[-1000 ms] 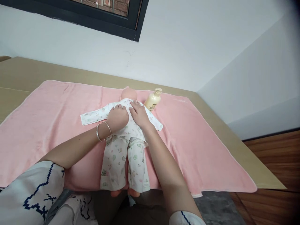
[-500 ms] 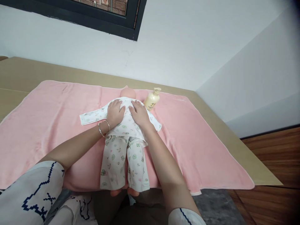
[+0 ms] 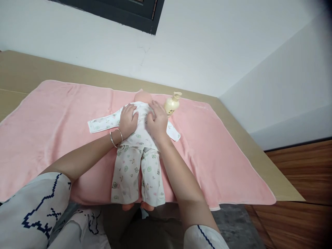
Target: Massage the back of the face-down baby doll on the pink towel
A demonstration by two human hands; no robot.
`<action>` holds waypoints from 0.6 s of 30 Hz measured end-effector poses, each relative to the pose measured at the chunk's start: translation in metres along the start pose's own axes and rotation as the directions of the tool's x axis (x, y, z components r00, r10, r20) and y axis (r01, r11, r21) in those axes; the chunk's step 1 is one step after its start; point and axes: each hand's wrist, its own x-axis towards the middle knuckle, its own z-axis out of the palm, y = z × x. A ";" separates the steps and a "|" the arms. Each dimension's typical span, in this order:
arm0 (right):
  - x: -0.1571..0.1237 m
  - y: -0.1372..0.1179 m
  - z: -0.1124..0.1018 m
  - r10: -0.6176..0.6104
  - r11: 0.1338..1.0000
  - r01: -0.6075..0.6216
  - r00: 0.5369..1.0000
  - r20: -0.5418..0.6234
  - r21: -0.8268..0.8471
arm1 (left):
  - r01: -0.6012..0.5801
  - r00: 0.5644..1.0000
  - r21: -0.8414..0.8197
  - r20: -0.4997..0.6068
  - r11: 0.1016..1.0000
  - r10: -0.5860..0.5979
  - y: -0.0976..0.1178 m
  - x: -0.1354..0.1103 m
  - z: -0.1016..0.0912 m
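Observation:
A baby doll (image 3: 142,97) lies on a pink blanket (image 3: 220,162), its head toward the wall and its feet at the near edge. It is dressed in a white patterned top (image 3: 141,133) and matching trousers (image 3: 127,176), sleeves spread to both sides. My left hand (image 3: 128,121) rests flat on the upper left of the top, fingers stretched out. On the upper right, my right hand (image 3: 157,121) is at the shoulder, its fingers apart and slightly curved. Just beyond that hand stands a pale yellow pump bottle (image 3: 172,103).
The blanket covers most of a tan table (image 3: 280,183) set against a white wall (image 3: 194,52). A dark window frame (image 3: 140,20) is above. Wooden panels (image 3: 298,173) stand at the right, past the table's corner.
My right hand has shifted up and outward toward the doll's right-side shoulder, its fingers more raised. My left hand stays on the top. The whole view has tilted slightly downward.

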 end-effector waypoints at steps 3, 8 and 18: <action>0.000 -0.004 0.000 0.039 0.999 -0.038 0.997 0.073 -0.015 | 0.003 1.000 0.003 0.028 1.000 -0.003 0.000 0.000 0.000; 0.003 -0.018 -0.004 0.086 0.994 -0.058 0.940 0.330 -0.095 | 0.014 0.998 0.003 0.057 1.000 -0.014 0.004 0.001 -0.003; -0.004 -0.013 0.002 0.094 0.988 -0.065 0.971 0.220 -0.138 | 0.050 0.995 -0.002 0.084 0.999 -0.050 0.007 0.002 -0.004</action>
